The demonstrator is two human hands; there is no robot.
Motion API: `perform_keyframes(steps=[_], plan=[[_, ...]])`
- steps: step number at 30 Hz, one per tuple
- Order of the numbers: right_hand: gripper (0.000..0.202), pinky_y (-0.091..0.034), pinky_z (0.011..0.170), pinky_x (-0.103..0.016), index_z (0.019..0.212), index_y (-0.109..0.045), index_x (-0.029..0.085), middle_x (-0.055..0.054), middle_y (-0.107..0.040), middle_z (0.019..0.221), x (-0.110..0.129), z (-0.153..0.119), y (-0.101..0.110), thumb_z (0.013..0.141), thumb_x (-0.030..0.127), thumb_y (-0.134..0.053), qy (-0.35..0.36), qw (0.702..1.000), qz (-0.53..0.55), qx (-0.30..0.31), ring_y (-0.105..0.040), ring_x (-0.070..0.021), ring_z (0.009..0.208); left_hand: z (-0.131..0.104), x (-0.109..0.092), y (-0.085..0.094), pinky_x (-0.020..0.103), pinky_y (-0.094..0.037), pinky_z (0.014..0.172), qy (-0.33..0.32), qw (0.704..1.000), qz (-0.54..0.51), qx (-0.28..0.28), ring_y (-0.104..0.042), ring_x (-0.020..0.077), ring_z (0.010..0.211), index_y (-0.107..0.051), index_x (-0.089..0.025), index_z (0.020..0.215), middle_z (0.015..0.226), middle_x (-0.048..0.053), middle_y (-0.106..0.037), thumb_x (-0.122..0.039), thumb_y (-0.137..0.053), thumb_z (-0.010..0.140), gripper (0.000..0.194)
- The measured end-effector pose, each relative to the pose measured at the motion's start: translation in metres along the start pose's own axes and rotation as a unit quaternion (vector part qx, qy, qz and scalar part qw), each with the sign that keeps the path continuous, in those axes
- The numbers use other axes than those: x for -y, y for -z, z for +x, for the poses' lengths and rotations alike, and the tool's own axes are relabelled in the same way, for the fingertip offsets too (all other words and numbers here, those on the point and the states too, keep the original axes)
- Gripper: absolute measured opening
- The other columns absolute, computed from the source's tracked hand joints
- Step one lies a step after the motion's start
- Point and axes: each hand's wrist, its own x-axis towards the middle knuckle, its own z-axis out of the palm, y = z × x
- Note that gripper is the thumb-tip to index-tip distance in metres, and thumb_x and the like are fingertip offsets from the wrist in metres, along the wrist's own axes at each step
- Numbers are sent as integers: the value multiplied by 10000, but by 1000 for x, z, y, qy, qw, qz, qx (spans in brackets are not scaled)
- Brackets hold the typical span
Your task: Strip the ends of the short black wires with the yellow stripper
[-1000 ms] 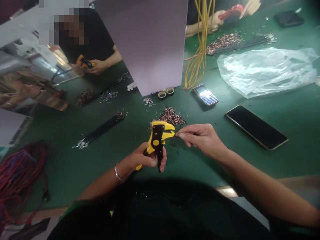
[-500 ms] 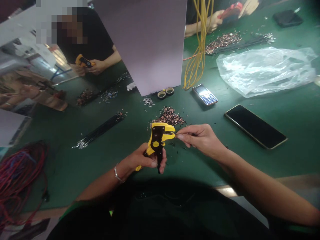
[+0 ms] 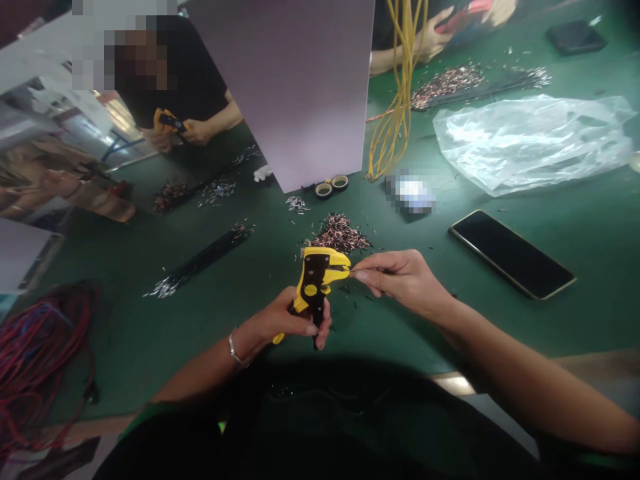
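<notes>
My left hand (image 3: 295, 318) is wrapped round the handles of a yellow and black wire stripper (image 3: 313, 280), its jaws pointing right. At the jaw tips, my right hand (image 3: 395, 275) pinches a thin wire between thumb and forefinger; most of the wire is hidden by the fingers. Just behind the stripper lies a heap of short black wire offcuts with copper ends (image 3: 340, 233). A bundle of black wires (image 3: 205, 259) rests to the left, silvery ends toward me.
Two tape rolls (image 3: 324, 189) and small metal pieces (image 3: 297, 204) sit near a pale upright panel (image 3: 310, 87). On the right are a smartphone (image 3: 513, 253), a blurred phone (image 3: 411, 192) and a plastic bag (image 3: 535, 143). Red cable coils (image 3: 45, 360) lie left. Co-workers' hands (image 3: 197, 131) work across the table.
The stripper's jaws have drawn closer together at the wire, and its handles have shifted slightly in my left hand. My right hand stays nearly in place. Across the table, co-workers' hands moved a little.
</notes>
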Motion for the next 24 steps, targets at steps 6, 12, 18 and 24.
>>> perform_keyframes(steps=[6,12,18,24], plan=[[254,-307,446,-251,780,-794,163,33,-527,475,0,0,0,783,414,-760,-1,1000,-5,0,-407,-80,455,1,-1,-1,351,-572,655,4,1000,-9,11,-657,179,659,-676,-125,933,757,54,-677,-222,-824,721,277],[259,-306,442,-252,782,-790,154,37,-513,473,-1,0,0,788,410,-756,-6,1000,-2,3,-391,-77,441,0,0,-1,360,-567,656,-2,1000,-4,12,-667,188,660,-668,-109,947,757,66,-687,-221,-821,733,286],[245,-310,455,-259,773,-793,157,31,-516,477,-2,0,-1,779,400,-763,-2,1000,10,5,-410,-83,459,0,1,0,360,-562,661,4,1000,0,4,-657,183,658,-673,-110,941,752,62,-677,-205,-814,738,265],[240,-310,457,-259,776,-790,163,37,-511,471,-3,0,-1,782,401,-760,-7,1000,11,6,-413,-83,457,0,2,-3,326,-554,600,7,1000,17,-19,-646,164,591,-660,-107,865,691,44,-661,-219,-828,730,242]])
